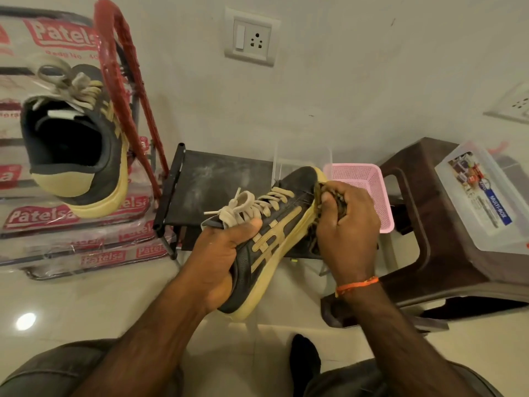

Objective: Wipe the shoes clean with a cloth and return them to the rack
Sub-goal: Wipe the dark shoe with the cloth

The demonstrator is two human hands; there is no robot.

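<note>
Shiny floor tiles lie under us. Our right hand fingers squeeze a soft cloth against the shoe. Our left hand wraps its firm, light middle, held up in the air.

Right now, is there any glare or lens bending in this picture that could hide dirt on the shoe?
Head view: a bright glare spot sits on the floor tile, away from the held shoe; wide-angle bending curves the wall socket and the frame's edges; the shoe is evenly lit and fairly sharp.
</note>
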